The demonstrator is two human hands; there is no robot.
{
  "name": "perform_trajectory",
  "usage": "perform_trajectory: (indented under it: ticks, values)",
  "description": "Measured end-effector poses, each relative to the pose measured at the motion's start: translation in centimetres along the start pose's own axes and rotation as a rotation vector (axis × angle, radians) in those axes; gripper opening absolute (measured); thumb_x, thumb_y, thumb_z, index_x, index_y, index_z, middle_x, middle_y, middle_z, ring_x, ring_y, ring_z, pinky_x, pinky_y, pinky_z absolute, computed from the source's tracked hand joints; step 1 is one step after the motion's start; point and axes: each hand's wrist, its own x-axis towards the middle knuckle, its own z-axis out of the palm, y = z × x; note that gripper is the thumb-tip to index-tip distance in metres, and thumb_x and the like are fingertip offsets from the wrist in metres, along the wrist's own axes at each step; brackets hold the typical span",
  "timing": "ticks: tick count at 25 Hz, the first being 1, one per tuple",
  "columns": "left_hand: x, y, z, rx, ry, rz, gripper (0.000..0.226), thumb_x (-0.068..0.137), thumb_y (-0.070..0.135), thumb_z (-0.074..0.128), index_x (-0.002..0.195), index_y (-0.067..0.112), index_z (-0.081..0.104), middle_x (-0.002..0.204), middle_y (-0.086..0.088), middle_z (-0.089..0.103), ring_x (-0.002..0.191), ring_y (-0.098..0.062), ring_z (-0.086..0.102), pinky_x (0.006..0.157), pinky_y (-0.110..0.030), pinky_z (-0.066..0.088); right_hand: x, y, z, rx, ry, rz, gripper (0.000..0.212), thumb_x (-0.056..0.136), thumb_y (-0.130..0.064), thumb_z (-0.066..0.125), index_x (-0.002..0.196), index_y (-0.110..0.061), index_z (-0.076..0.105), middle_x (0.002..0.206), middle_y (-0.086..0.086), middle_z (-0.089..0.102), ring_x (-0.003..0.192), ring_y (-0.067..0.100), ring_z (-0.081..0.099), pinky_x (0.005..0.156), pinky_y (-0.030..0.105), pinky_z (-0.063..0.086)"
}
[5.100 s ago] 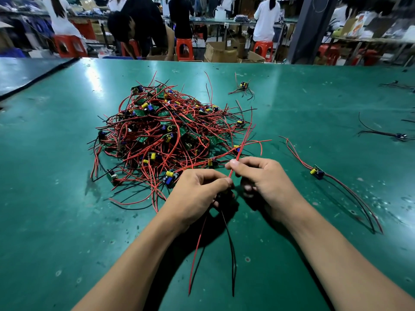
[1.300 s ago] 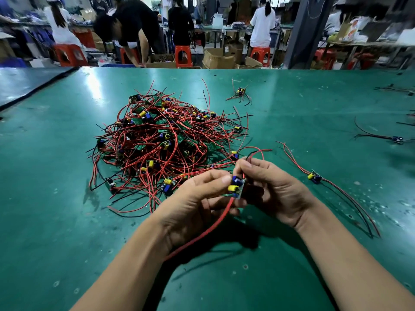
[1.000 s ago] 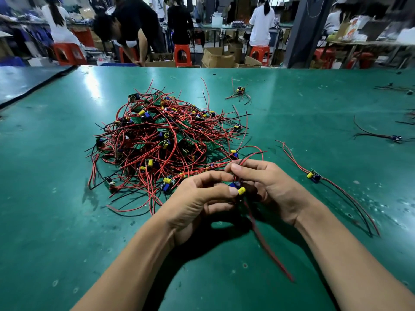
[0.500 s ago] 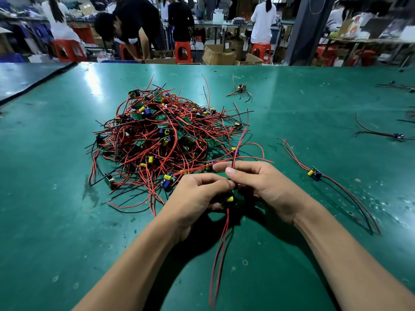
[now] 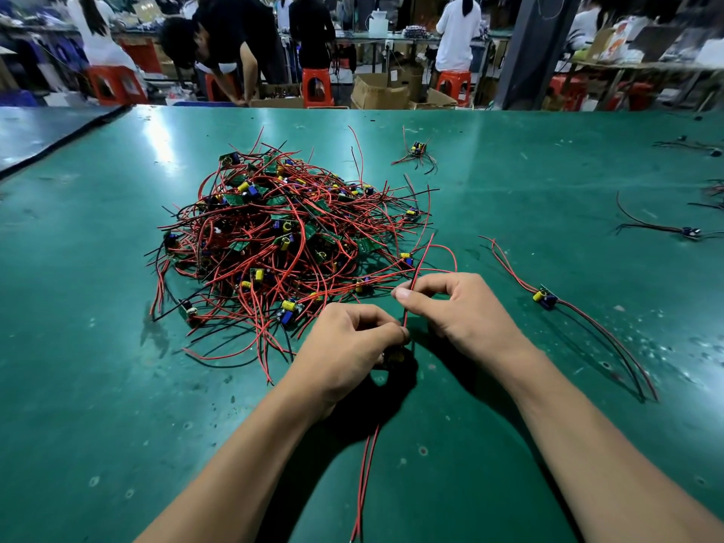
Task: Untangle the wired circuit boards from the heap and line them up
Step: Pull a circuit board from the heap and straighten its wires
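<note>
**Desk:** What is shown in the head view?

**Caption:** A tangled heap (image 5: 290, 237) of red- and black-wired circuit boards is pictured on a green table (image 5: 117, 386), just beyond the two hands and to their left.

**Desk:** How are the hands held?

**Caption:** The left hand (image 5: 344, 346) is curled round a small circuit board (image 5: 393, 356), of which only a yellow part is glimpsed beneath the fingers. A red wire (image 5: 411, 291) is pinched between thumb and forefinger of the right hand (image 5: 462, 311). The wire is run from the left hand's fingertips up toward the heap's near edge. A pair of red leads (image 5: 366, 476) is trailed from under the left hand toward the wearer.

**Desk:** Are any boards lying apart from the heap?

**Caption:** One wired board (image 5: 544, 299) is laid to the right of the right hand, with its leads stretched along the table. A second board (image 5: 417, 148) is seen well beyond the hands, past the heap. A third board (image 5: 691, 232) is seen far off to the right.

**Desk:** And behind the table?

**Caption:** Workers are seen bent or standing at benches far beyond the hands, among red stools (image 5: 317, 86) and cardboard boxes (image 5: 378, 92).
</note>
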Motion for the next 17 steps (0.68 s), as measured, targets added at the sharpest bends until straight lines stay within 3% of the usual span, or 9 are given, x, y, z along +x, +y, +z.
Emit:
perform_trajectory:
  ticks: [2,5,8,11,14,17]
  values:
    - [-0.1,0.1,0.0,0.023,-0.023,0.003,0.012,0.081,0.014,0.073,0.070,0.008,0.072,0.058,0.002,0.061,0.051,-0.008,0.047,0.052,-0.016,0.039,0.3,0.1,-0.1,-0.046,0.117,-0.030,0.013,0.089,-0.025,0.075,0.077,-0.018,0.076,0.079,-0.007,0.075,0.073,0.000,0.060,0.071,0.011,0.043]
    - [-0.2,0.4,0.1,0.036,-0.056,0.019,0.013,0.079,0.015,0.074,0.066,0.014,0.073,0.060,-0.001,0.064,0.056,-0.009,0.052,0.056,-0.017,0.041,0.5,0.5,0.0,-0.081,0.288,-0.045,0.010,0.086,-0.024,0.077,0.086,-0.015,0.079,0.087,-0.003,0.075,0.082,0.007,0.064,0.081,0.019,0.045]
    - [-0.5,0.6,0.1,0.038,-0.086,0.034,0.009,0.071,0.024,0.071,0.067,0.017,0.074,0.071,-0.007,0.072,0.066,-0.011,0.059,0.068,-0.026,0.046,0.8,0.8,0.0,-0.058,0.479,-0.101,0.003,0.085,-0.022,0.079,0.085,-0.020,0.078,0.088,-0.005,0.075,0.080,0.003,0.065,0.078,0.015,0.046]
    - [-0.6,0.5,0.1,0.031,-0.107,0.038,0.012,0.069,0.026,0.070,0.067,0.015,0.074,0.073,-0.009,0.072,0.067,-0.012,0.060,0.069,-0.027,0.047,0.7,1.0,0.2,-0.047,0.580,-0.161,0.004,0.084,-0.021,0.079,0.086,-0.018,0.077,0.086,-0.008,0.072,0.080,0.003,0.065,0.077,0.017,0.047]
    - [-0.4,0.5,-0.1,0.009,-0.120,0.029,0.009,0.070,0.025,0.070,0.065,0.018,0.074,0.068,-0.003,0.070,0.066,-0.012,0.058,0.067,-0.026,0.046,1.0,1.0,0.1,0.022,0.551,-0.144,0.007,0.086,-0.025,0.078,0.083,-0.019,0.075,0.077,-0.012,0.069,0.064,0.002,0.059,0.065,0.017,0.044]
    - [-0.2,0.5,-0.3,-0.024,-0.117,0.002,0.010,0.069,0.023,0.068,0.062,0.020,0.074,0.065,0.004,0.068,0.059,-0.005,0.056,0.059,-0.016,0.043,1.5,1.3,-0.2,0.353,0.445,-0.035,0.019,0.092,-0.027,0.071,0.081,-0.013,0.070,0.064,-0.009,0.057,0.041,0.007,0.035,0.044,0.022,0.030]
